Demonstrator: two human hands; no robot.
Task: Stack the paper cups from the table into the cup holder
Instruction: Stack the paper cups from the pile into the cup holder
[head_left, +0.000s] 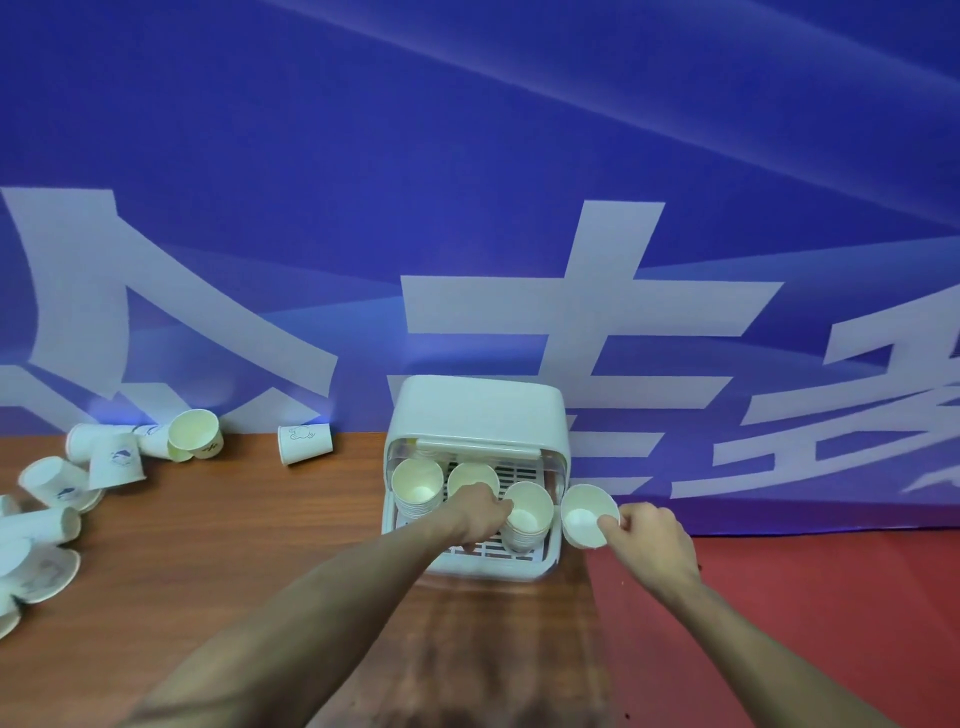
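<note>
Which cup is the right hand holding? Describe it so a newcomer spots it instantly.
Find the white cup holder against the blue banner. Just off its right edge, over the red surface, the right hand pinches a single paper cup by the rim. Unlike the stacked cups inside the holder, it is alone, outside the tray and tilted toward the camera.

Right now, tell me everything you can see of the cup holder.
The cup holder is a white, plastic-looking box against the blue backdrop, its rounded lid flipped up at the back. Its slatted tray holds three stacks of paper cups, mouths up. The left hand reaches in, touching the right stack. It stands on the wooden table.
</note>
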